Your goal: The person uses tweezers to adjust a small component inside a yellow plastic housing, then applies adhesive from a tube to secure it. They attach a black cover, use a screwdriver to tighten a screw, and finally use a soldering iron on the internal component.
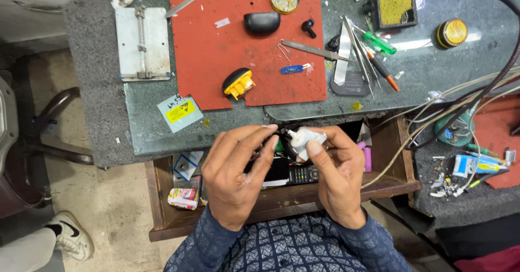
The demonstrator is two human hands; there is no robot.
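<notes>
Red mat [216, 44]: far middle of the desk [433, 71].
On the mat: black oval case [262, 22], yellow-and-black piece [238, 82], small blue clip [292, 69].
Desk's far left: white metal clamp plate [143, 43].
Right of mat: tweezers [355, 47], green screwdriver [379, 42], yellow sponge tray [396, 8].
Open drawer [162, 196]: black remote [302, 174].

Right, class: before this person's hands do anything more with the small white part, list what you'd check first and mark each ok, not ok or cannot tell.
1. Small white plastic part pinched in right hand: ok.
2. Left hand fingertips meeting the part: cannot tell, black piece between them.
3. Hands over open wooden drawer, so a drop lands inside: ok.
4. Red rubber mat has bare space: ok.
5. Metal tweezers lying on the mat within reach: ok.
6. Grey cables away from the hands: ok.
</notes>
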